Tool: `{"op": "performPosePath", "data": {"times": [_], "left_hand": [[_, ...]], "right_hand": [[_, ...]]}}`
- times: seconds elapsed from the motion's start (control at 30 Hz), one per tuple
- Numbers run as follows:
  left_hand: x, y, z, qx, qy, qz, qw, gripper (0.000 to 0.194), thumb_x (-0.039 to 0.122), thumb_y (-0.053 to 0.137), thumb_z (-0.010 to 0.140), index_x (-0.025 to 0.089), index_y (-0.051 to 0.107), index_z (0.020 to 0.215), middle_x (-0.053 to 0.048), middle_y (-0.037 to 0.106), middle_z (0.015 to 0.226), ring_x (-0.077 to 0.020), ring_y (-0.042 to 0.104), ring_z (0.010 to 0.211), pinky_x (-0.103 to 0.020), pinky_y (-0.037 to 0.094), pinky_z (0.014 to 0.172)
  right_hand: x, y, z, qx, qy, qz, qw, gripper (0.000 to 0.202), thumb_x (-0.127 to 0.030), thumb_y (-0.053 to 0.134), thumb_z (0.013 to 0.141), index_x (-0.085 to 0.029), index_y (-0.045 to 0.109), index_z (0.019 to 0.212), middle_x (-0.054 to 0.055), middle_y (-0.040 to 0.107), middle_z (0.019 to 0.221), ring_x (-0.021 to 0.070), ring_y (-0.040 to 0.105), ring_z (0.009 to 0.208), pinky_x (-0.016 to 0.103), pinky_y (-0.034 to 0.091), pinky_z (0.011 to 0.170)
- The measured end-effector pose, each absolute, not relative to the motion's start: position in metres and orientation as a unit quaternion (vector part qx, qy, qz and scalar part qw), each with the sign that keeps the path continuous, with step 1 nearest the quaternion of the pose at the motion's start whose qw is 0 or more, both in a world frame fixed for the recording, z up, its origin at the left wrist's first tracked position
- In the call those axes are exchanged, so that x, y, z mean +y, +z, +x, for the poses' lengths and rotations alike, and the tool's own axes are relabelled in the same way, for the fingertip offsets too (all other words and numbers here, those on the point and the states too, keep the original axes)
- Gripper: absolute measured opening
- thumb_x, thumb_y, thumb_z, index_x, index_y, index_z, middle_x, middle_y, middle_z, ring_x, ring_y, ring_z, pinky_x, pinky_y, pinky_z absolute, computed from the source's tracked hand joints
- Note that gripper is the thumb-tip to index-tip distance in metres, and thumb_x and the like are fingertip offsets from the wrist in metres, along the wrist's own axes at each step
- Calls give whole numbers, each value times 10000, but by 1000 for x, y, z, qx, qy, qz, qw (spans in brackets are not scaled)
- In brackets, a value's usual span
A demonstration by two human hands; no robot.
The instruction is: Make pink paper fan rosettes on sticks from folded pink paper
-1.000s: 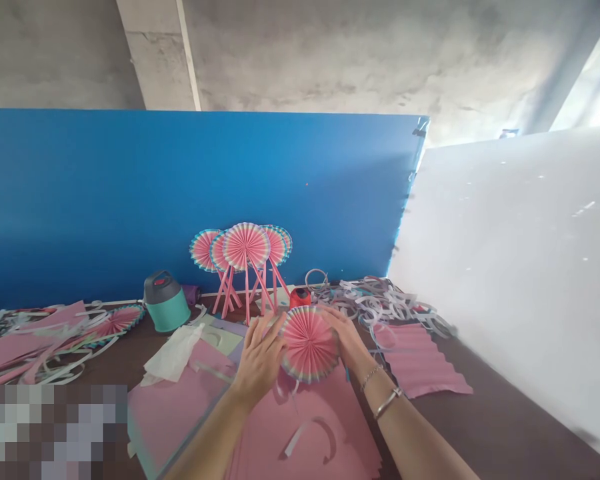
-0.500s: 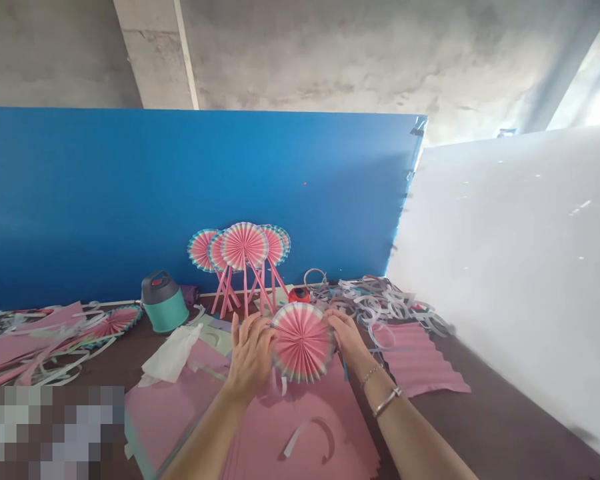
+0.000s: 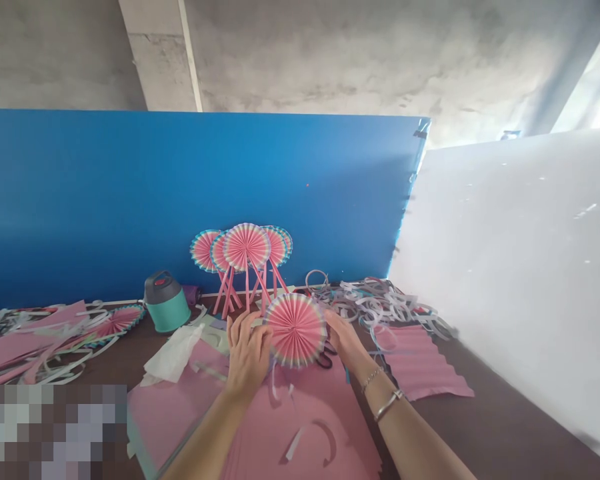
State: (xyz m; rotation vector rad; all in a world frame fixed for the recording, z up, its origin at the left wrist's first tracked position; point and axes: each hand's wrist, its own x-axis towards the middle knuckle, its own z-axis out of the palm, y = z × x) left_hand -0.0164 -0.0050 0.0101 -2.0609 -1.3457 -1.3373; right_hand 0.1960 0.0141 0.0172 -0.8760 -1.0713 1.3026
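Observation:
A round pleated pink paper fan (image 3: 295, 330) with a pale, rainbow-tinted rim is held upright above a stack of pink paper sheets (image 3: 275, 433). My left hand (image 3: 247, 350) grips its left edge, thumb and fingers closed there. At the right edge is my right hand (image 3: 345, 337), fingertips together against the rim; the exact contact is partly hidden. Dark looped handles (image 3: 325, 357), like those of scissors, show from behind the fan's lower right. A curled paper strip (image 3: 294, 445) lies on the pink sheets.
Several finished fans on pink sticks (image 3: 247, 247) stand before the blue partition (image 3: 130, 187). Left of them is a teal and grey container (image 3: 167, 307). Paper strips (image 3: 380, 300) heap at the back right, near a wavy pink sheet (image 3: 425, 363). A white wall (image 3: 520, 267) borders the right.
The fan has moved up and slightly left with my hands around it. The dark looped handles now show below it, and the red object behind is now covered.

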Motion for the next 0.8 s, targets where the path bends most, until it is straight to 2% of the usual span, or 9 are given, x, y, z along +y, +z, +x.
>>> {"op": "performPosePath", "data": {"times": [0.07,0.13,0.23,0.33,0.6,0.8], "left_hand": [[-5,9,-16,-481,-476,-719,159,124,171,464,849,213,575,813,-97,546,1123,-259,436,1133,-549,219,1033],[-4,8,-15,-485,-480,-717,143,129,176,471,844,218,586,804,-89,546,1116,-256,443,1121,-541,239,1028],[-4,7,-14,-486,-483,-718,124,135,184,483,834,225,599,778,-76,555,1104,-252,457,1106,-532,257,1021],[-3,6,-14,-481,-485,-721,118,140,198,481,840,226,601,774,-76,560,1095,-251,461,1104,-534,262,1013],[-1,4,-15,-460,-494,-734,78,106,219,486,843,219,592,833,-80,571,1001,-228,516,995,-438,416,878],[1,5,-17,-449,-503,-738,32,76,238,530,819,222,581,873,-66,597,955,-217,543,937,-382,452,811]], "right_hand": [[14,16,195,-464,570,-365,572,293,-439,689,669,-219,666,861,15,678,749,178,594,682,287,435,648],[14,14,195,-455,568,-375,574,279,-407,737,620,-212,671,807,1,675,716,156,590,627,270,433,615],[15,13,196,-437,559,-392,586,282,-416,764,570,-200,667,724,-8,655,625,150,576,562,257,418,544],[16,13,196,-431,559,-393,589,312,-437,760,571,-194,670,744,2,660,626,159,580,556,254,416,516],[17,11,196,-419,573,-370,599,310,-424,762,591,-184,669,763,37,695,730,187,626,650,278,465,609],[18,13,198,-409,573,-366,609,297,-412,778,571,-193,663,736,39,704,742,209,641,691,287,470,620]]}}
